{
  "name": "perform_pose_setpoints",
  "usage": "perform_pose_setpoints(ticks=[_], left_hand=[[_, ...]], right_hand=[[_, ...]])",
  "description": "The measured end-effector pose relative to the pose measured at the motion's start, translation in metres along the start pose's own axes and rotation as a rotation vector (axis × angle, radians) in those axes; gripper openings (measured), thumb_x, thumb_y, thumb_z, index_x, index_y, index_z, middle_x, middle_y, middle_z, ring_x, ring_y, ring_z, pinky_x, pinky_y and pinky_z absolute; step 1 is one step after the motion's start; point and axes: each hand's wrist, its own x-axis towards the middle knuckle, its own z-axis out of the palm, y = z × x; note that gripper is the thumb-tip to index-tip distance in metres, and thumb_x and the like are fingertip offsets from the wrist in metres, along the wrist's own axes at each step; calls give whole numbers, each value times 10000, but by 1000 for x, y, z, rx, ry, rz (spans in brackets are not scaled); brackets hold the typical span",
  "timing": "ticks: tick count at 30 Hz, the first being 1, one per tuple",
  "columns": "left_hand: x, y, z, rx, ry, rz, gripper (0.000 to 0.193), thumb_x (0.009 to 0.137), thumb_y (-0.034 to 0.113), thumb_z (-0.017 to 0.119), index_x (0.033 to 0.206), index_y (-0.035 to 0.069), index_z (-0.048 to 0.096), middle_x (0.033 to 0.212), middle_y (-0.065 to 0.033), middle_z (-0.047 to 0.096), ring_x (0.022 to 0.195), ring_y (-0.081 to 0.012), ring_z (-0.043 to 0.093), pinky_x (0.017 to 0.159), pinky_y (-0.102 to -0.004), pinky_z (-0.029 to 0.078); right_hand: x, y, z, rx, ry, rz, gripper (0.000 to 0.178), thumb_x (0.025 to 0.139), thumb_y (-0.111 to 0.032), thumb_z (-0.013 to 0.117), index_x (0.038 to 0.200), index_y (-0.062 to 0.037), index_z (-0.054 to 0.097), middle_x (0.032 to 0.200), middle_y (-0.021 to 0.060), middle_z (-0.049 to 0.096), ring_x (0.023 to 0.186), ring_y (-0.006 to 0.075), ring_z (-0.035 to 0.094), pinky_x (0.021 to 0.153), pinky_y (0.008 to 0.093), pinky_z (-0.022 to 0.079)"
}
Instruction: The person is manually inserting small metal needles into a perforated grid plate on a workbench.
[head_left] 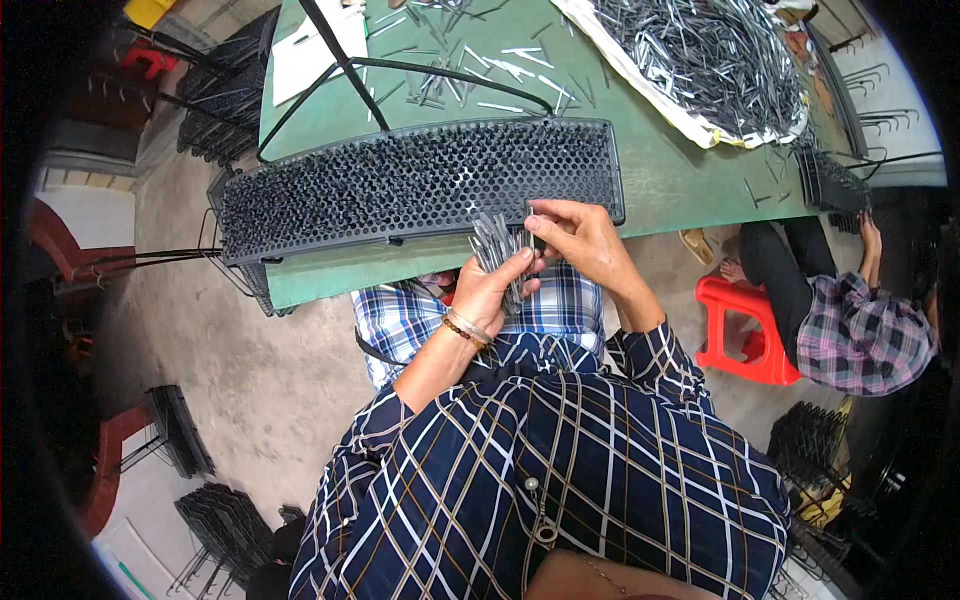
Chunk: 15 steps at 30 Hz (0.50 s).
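A bundle of thin grey metal-looking strips [493, 240] is gripped in my left hand [482, 292], fanned upward just off the table's front edge. Thumb and forefinger of my right hand [588, 248] pinch together at the bundle's right side, on what looks like a single thin strip [530, 213]. Just beyond both hands lies a long black perforated rack [420, 185], a grid of round holes in a raised frame. Dark pieces fill many holes on its left and upper parts; rows nearer my right hand show open holes.
On the green table [680, 190], loose strips [520, 70] lie scattered behind the rack. A white sack [690, 70] heaped with strips stands at the back right. To the right, a person in a plaid shirt [860, 335] sits by a red stool [745, 330]. Black racks [225, 530] stand on the floor.
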Motion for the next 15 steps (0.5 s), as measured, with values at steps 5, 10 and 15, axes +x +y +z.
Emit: perform_pose_setpoints(ticks=[5,10,15], left_hand=[[-6,-7,-4,4,13,-18,167,855,90,629,1018,58,615,929,-43,657,829,-132,641,624,-237,543],[-2,0,5,33,23,5,182,848,77,632,1027,51,617,934,-44,658,827,-138,645,624,-247,551],[1,-1,2,42,77,8,190,842,58,628,1031,41,622,936,-56,661,816,-147,651,618,-250,557]], right_hand=[[-13,15,5,190,-44,1,331,834,-110,666,1108,60,587,856,86,652,693,92,618,594,210,511],[-13,12,7,265,46,17,300,834,-81,656,1093,58,592,845,73,653,686,84,608,592,202,504],[-17,14,11,208,110,-24,278,851,-87,639,1088,51,595,838,64,655,670,77,596,577,192,483]])
